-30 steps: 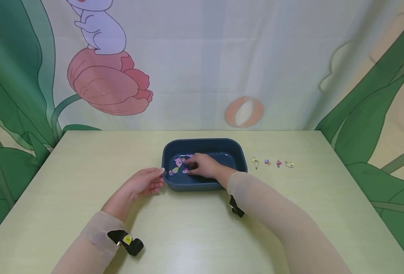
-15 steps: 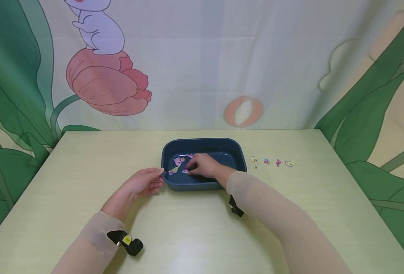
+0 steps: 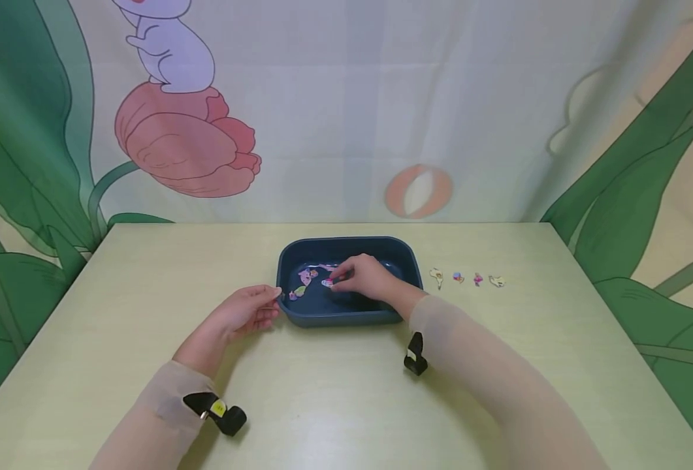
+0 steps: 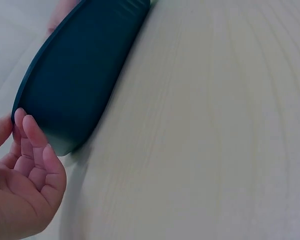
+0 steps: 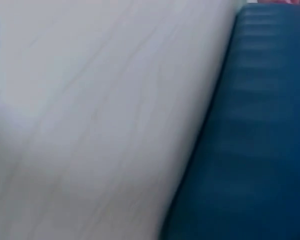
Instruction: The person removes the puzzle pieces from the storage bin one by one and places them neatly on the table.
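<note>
A dark blue rectangular tray sits near the middle of the table. My left hand pinches its left rim between thumb and fingers; the left wrist view shows the same left hand on the edge of the tray. Inside the tray, my right hand pinches a small pink-and-white flat cutout, like a sticker. Left of it lie a purple cutout and a green one. The right wrist view shows the tray's outer wall but not the hand.
To the right of the tray, small flat cutouts lie in a row: a yellowish one, a blue-and-red one, a pink one and a pale one. A printed curtain hangs behind the table.
My right hand has picked up the pink-and-white cutout from the tray bottom and moved slightly up and right with it. The left hand stays at the rim.
</note>
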A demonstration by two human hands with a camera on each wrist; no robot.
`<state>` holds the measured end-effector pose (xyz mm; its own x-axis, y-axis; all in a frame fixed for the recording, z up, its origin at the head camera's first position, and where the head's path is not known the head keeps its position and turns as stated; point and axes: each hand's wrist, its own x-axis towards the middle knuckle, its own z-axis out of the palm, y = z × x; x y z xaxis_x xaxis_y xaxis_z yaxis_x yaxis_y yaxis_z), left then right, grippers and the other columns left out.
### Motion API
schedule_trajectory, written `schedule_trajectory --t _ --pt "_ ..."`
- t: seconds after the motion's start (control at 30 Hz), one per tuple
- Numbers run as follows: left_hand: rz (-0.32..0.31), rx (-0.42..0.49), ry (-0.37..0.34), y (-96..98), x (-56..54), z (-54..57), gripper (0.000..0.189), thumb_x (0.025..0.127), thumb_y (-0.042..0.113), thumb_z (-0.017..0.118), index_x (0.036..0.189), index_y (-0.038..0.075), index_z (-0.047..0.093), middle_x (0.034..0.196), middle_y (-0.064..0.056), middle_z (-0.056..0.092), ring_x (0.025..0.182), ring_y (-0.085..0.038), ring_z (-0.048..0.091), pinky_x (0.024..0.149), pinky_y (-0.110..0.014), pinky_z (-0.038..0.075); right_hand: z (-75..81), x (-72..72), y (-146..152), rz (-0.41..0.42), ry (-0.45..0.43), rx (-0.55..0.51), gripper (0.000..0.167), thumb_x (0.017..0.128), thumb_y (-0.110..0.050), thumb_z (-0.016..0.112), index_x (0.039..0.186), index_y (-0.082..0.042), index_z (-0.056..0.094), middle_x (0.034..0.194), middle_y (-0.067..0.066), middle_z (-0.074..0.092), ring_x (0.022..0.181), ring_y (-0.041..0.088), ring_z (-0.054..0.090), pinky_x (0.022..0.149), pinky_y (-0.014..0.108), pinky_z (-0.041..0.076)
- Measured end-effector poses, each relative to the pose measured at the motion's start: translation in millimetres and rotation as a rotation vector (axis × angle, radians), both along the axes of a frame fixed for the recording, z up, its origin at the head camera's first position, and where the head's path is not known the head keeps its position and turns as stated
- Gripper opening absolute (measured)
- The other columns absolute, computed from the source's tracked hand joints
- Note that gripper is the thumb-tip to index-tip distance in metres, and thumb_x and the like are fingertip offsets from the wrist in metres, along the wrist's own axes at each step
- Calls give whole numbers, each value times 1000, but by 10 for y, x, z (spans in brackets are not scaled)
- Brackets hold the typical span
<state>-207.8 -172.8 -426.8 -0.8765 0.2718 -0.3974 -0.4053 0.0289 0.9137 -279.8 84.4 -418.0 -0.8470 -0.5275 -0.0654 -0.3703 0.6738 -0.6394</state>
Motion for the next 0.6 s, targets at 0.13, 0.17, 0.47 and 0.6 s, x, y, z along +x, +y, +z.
schedule_trajectory --t 0.13,0.17,0.47,0.6 --pt "9 -35 24 -6 -8 11 18 96 23 54 92 5 55 76 0 58 68 -11 56 66 -24 50 76 51 162 -32 19 18 22 80 -21 75 100 -11 73 90 1 65 79 14 55 67 24 46" --pt "9 -44 30 -8 -9 14 19 96 23 54 93 5 55 76 0 58 69 -11 56 66 -24 50 98 65 207 -39 25 22 22 80 -21 75 100 -10 73 91 1 65 79 14 55 68 25 46" --pt "-34 -84 63 5 -25 41 27 97 23 52 101 -4 52 78 -2 58 70 -13 56 67 -24 50 273 145 721 -160 59 29 24 81 -18 73 101 -5 71 89 4 65 75 16 54 66 29 46" --pt "-45 -82 79 3 -29 41 30 97 22 51 104 -7 51 79 -4 58 70 -13 55 67 -23 49 341 191 900 -216 43 16 24 82 -17 73 102 -4 71 83 4 59 71 19 49 60 29 42"
